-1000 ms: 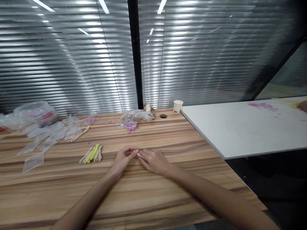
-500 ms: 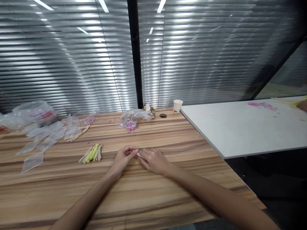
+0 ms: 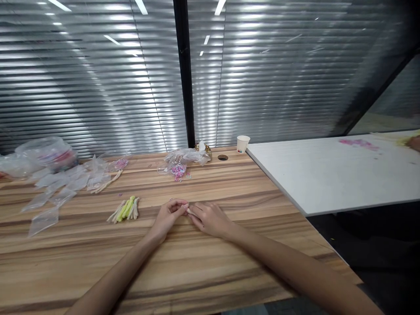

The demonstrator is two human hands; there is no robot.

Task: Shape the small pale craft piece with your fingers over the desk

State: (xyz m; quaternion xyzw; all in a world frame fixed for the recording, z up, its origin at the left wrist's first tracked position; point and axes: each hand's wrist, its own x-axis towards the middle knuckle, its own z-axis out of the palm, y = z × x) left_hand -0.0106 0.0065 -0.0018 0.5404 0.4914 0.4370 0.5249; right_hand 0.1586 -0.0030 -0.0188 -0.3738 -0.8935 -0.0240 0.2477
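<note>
My left hand (image 3: pixel 171 214) pinches one end of a small whitish piece (image 3: pixel 189 211), thumb against fingertips. Over the other end curls my right hand (image 3: pixel 208 218), its fingers closed round it and hiding most of it. The two hands meet just above the wooden table (image 3: pixel 197 271). What the piece is made of is too small to make out. To the left of my hands lies a bundle of yellow and cream sticks (image 3: pixel 126 209), soft-looking and side by side.
Clear plastic bags (image 3: pixel 65 183) and cream strands (image 3: pixel 108 181) spread at the left. Further back are a bag of pink and blue bits (image 3: pixel 179 168), a cable hole (image 3: pixel 223 157) and a paper cup (image 3: pixel 243 143). On the white table (image 3: pixel 315 175) at right, another person's hand (image 3: pixel 414 143) shows.
Both hands keep almost the same grip and place. The whole view has shifted very slightly; nothing on the table has visibly moved.
</note>
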